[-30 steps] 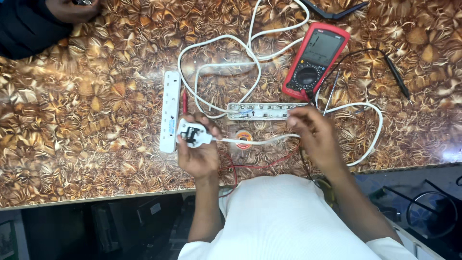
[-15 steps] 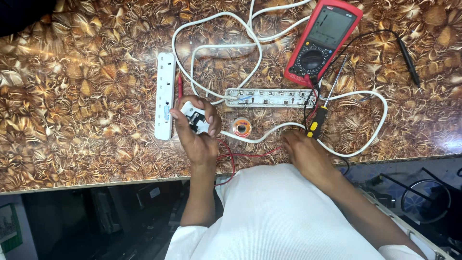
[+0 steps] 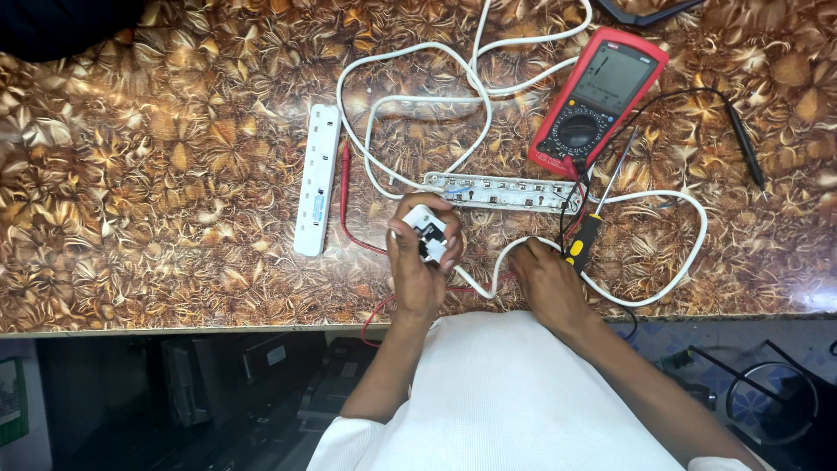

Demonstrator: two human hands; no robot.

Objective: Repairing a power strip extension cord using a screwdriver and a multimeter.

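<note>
The left hand (image 3: 423, 262) holds a white plug (image 3: 425, 237), with the fingers curled tight around it. The plug sits just below the open power strip (image 3: 499, 192), which lies bare with its metal parts showing. A white cord (image 3: 488, 279) runs from the plug and loops around the strip.

The right hand (image 3: 545, 279) rests on the table (image 3: 157, 218), below the right end of the open strip. Its fingers are bent and close together at the handle of a screwdriver (image 3: 586, 234) with a black and yellow grip. I cannot tell if they grip it or only touch it.

A white strip cover (image 3: 317, 179) lies well to the left of the open strip. It has a small pale blue label near its lower end, too small to make out.

A red meter (image 3: 600, 100) lies above the right end of the open strip. Its grey screen is too dim to see clearly. A red lead (image 3: 346, 196) runs down just left of the strip. A black probe (image 3: 746, 144) lies far to the right.

A dark sleeve (image 3: 61, 26) is cut off at the top left corner.
</note>
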